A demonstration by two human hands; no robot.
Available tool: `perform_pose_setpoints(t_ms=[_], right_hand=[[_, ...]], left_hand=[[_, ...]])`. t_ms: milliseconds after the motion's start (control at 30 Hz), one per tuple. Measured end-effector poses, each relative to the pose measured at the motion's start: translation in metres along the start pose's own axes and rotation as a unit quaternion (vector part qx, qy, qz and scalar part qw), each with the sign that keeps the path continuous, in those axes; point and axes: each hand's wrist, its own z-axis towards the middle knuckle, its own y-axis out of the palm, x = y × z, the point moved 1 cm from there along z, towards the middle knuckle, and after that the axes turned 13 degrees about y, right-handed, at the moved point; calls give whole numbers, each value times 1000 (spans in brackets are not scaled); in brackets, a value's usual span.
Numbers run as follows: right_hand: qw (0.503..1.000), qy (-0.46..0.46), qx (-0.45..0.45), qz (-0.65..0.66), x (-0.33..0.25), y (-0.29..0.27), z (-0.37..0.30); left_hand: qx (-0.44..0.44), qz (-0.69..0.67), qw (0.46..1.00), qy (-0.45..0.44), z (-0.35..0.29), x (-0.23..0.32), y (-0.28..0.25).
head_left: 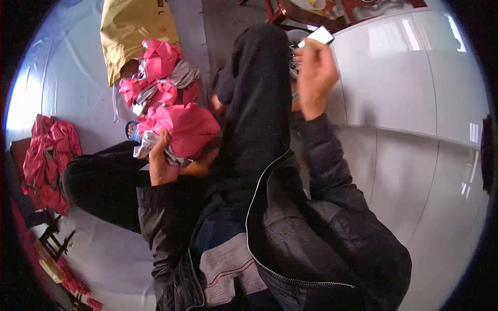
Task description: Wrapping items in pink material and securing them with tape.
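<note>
My left hand [164, 163] is closed on a bunched pink fabric piece [189, 129] with a silver-grey side, held over my lap left of the middle. Its thumb lies on top of the fabric. My right hand [317, 78] is raised at the upper right, its fingers smeared by motion, so I cannot tell whether they hold anything. Right beyond its fingertips is a flat white rectangular object [320, 36] with a dark edge. Partly hidden behind that hand is a holder of small dark and shiny pieces [294, 57].
A pile of pink and grey fabric pieces [161, 78] lies beyond my left hand, beside a brown paper sack [137, 26]. More pink fabric [49, 155] hangs at the far left. A white tiled wall [389, 67] stands at right, with dark red wooden furniture [306, 19] at the top.
</note>
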Motion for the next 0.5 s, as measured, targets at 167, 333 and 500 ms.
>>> perform_pose_setpoints(t_ms=[167,333,500], right_hand=[[957,-82,-16,-279,196,-54,110],[860,-126,-197,-454,274,-39,125],[932,-60,-196,-298,267,-11,109]], left_hand=[[15,6,999,29,7,-7,-8],[30,35,999,18,4,-6,14],[32,53,998,22,8,-7,-9]])
